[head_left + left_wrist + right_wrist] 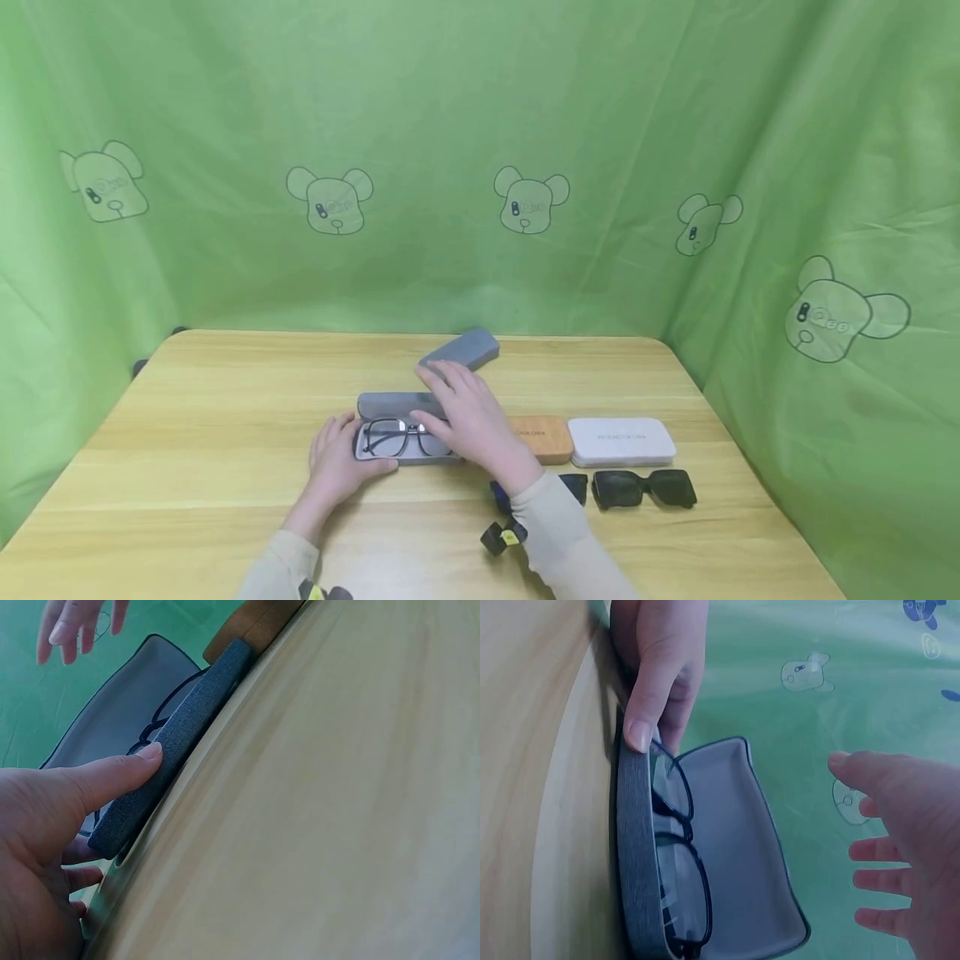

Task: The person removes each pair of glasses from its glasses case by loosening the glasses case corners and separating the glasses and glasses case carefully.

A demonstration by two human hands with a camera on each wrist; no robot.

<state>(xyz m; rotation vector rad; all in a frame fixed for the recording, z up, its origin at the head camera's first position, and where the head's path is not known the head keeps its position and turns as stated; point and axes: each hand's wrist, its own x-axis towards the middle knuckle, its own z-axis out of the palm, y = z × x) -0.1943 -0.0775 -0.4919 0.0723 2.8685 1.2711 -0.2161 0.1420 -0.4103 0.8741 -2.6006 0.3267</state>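
Note:
A grey eyeglass case [395, 405] lies on the table with its lid raised. Inside it is a pair of black-framed glasses [688, 889] with clear lenses. My left hand [337, 462] grips the case's left end, the thumb along the front wall and the other fingers around the side. Above the right part of the case, my right hand [472, 421] is held with fingers extended and nothing in it. In the right wrist view a gap shows between that hand and the raised lid. The right hand hides the case's right end in the head view.
A second grey case [472, 347] lies behind. To the right are an orange case [551, 440] and a white case [622, 442]. Black sunglasses [626, 490] lie in front of the white one; another dark pair [576, 487] is partly behind my right wrist. Green curtains [427, 275] surround the table.

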